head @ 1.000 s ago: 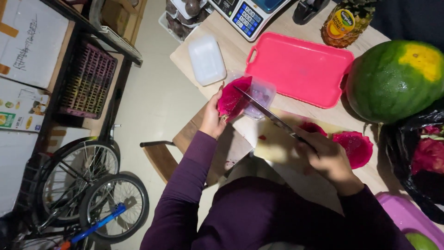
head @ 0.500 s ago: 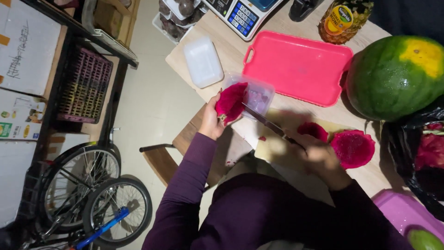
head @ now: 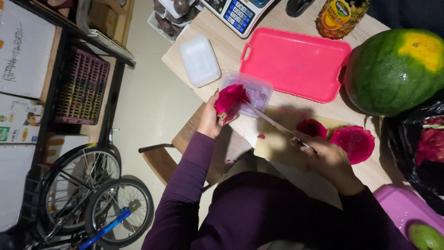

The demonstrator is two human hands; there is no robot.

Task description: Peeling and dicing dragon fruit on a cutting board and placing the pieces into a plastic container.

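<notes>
My left hand (head: 210, 118) holds a magenta dragon fruit piece (head: 230, 99) over a clear plastic container (head: 253, 90) at the table's left edge. My right hand (head: 329, 159) grips a knife (head: 268, 121) by its handle, and the blade tip reaches the held fruit. Two cut dragon fruit halves (head: 352, 142) lie face up on a pale wooden cutting board (head: 277, 143) just beyond my right hand.
A pink tray (head: 296, 62) lies behind the board, with a white lid (head: 200, 60) to its left. A watermelon (head: 395, 71), a black bag with fruit (head: 423, 148), a scale (head: 236, 14) and a jar (head: 340, 18) surround it. A stool (head: 162, 159) and bicycle (head: 88, 199) stand on the floor.
The view has shifted slightly. My left hand still holds the fruit over the container, and the knife has stayed against it with small movement.
</notes>
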